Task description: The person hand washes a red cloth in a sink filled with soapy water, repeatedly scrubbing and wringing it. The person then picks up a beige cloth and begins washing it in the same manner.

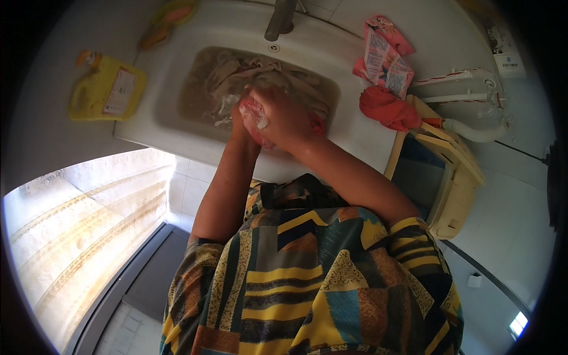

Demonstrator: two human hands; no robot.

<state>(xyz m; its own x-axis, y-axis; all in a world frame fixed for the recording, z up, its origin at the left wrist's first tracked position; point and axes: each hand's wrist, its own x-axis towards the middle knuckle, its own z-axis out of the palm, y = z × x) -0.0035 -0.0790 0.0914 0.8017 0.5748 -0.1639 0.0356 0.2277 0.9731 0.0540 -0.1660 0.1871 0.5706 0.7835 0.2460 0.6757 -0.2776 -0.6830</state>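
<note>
Both hands are pressed together over the front half of a white sink (146, 128). Between them is a wet red cloth (253, 120) with white suds on it, and a fold of red also shows by my right wrist. My right hand (282, 111) wraps over the cloth from the right. My left hand (239, 117) grips it from the left, its fingers mostly hidden behind the right hand. Beneath and beyond them, soaked beige-grey fabric (248, 71) lies bunched in murky brown water (195, 88).
A grey faucet (279, 22) overhangs the far rim. Left stands a yellow jug (108, 88), with a yellow-orange item (166, 22) behind. Right lie a crumpled pink packet (386, 55) and a bunched red cloth (388, 108), near white pipes (466, 97) and a cream lidded machine (452, 199).
</note>
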